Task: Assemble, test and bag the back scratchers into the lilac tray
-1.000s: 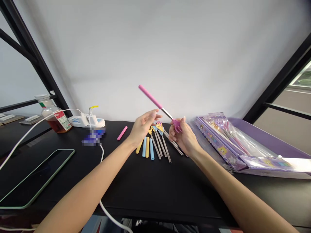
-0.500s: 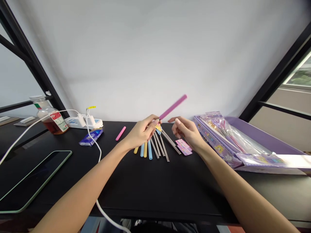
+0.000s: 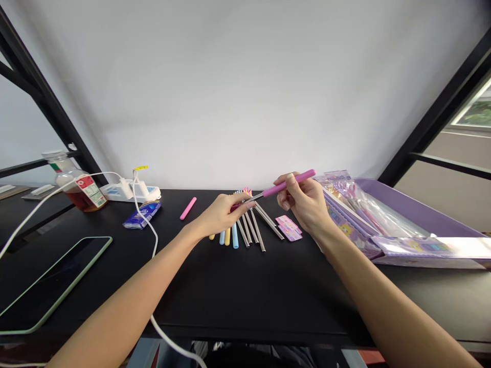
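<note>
Bench [image 3: 245,291], black. Purple box [image 3: 414,209], at right. Left hand [image 3: 218,214], fingers closed on one end of pink-handled stick [image 3: 271,191]. Right hand [image 3: 309,202], fingers pinching its handle; stick aslant above bench. Metal rods [image 3: 257,229], fanned. Pink tube [image 3: 188,208], loose.

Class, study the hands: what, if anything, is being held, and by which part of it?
A pink-handled metal rod: the left hand holds the end opposite the handle, the right hand grips the handle itself.

Pale wall [image 3: 245,102] behind black desk [image 3: 268,291]; right-side window [image 3: 471,109], perhaps greenery [image 3: 480,113] outside.
</note>
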Available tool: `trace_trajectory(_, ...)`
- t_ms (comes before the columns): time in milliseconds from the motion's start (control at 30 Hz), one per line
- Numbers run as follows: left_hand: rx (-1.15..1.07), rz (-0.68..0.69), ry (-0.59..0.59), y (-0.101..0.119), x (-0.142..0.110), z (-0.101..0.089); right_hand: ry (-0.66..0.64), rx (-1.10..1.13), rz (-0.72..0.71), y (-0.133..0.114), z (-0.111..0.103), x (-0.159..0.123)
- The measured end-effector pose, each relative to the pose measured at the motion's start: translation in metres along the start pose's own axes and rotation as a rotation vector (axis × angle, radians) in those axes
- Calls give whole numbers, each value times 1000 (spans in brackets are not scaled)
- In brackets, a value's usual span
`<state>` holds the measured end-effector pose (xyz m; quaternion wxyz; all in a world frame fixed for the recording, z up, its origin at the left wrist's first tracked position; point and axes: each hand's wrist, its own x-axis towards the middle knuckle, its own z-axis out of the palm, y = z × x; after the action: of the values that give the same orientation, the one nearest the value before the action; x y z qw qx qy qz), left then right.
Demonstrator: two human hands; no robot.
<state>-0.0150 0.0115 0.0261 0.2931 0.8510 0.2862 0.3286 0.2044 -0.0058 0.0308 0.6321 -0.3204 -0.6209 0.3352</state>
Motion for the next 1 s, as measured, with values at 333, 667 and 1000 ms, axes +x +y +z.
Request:
trace_trajectory(333, -18, 50, 79, 3, 1, 5, -56, 125, 76, 1, 8, -5)
trace_trajectory(667, -255, -51, -78, 9, 0, 5, -168, 215, 155, 4, 4, -8)
trace_trajectory(1000, 615, 266, 270, -7, 2, -23, 101, 199, 267, -10, -23, 9)
